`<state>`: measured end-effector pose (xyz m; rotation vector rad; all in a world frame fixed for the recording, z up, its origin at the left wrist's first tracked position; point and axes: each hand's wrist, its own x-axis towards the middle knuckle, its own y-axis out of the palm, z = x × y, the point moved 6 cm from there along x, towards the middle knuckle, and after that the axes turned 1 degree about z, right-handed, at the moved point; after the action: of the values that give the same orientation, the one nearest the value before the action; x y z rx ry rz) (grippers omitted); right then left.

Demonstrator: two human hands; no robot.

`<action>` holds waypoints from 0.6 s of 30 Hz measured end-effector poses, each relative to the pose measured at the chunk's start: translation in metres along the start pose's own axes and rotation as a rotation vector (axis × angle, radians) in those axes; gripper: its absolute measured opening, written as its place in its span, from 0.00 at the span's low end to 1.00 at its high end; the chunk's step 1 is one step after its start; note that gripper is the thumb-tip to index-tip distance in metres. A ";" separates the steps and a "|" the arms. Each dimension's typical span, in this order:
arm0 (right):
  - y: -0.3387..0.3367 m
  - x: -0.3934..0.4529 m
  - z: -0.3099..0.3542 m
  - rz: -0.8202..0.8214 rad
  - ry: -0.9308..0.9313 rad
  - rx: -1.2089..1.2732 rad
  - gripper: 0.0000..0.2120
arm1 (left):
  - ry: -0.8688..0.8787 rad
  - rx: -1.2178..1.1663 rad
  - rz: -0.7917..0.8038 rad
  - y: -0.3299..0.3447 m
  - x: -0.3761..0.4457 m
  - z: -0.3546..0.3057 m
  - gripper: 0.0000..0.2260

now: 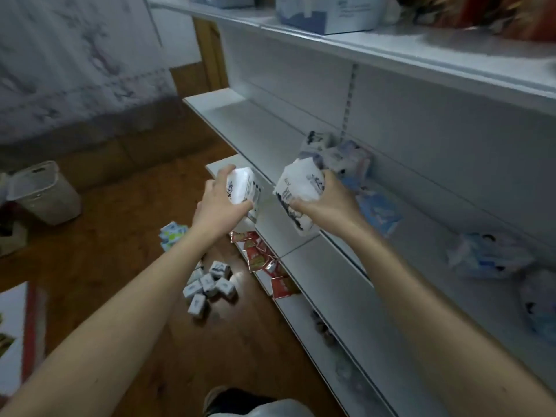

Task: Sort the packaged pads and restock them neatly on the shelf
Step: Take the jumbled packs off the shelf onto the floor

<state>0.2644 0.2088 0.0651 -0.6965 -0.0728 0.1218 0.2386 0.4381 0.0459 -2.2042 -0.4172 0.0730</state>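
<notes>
My left hand [221, 203] grips a white pack of pads [242, 188] in front of the middle shelf [319, 266]. Just to its right, my right hand [331, 200] holds a second white pack [298, 194] with dark print, over the shelf's front edge. Behind my right hand, a few more packs [337, 155] stand against the shelf's back panel. A light blue pack [379, 212] lies beside them. Further right on the same shelf sit more blurred white and blue packs [487, 257].
Small white packs [209, 284] lie in a heap on the wooden floor, with a blue-green pack [171, 234] nearby. Red sachets [264, 263] crowd the lower shelf. A pale bin [45, 191] stands at the left. Boxes [325, 13] sit on the top shelf.
</notes>
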 end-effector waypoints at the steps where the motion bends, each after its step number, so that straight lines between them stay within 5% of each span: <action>1: 0.015 -0.002 0.007 0.041 -0.009 -0.019 0.37 | -0.035 0.005 -0.014 -0.007 -0.004 0.017 0.34; 7: 0.126 -0.016 0.042 0.288 -0.051 -0.076 0.27 | -0.220 -0.003 -0.039 -0.042 -0.038 0.124 0.34; 18: 0.375 -0.065 0.057 0.487 0.092 -0.080 0.38 | -0.510 -0.045 0.053 -0.074 -0.106 0.339 0.33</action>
<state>0.1616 0.5212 -0.1344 -0.7888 0.1834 0.5556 0.0516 0.7032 -0.1176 -2.2270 -0.6424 0.6686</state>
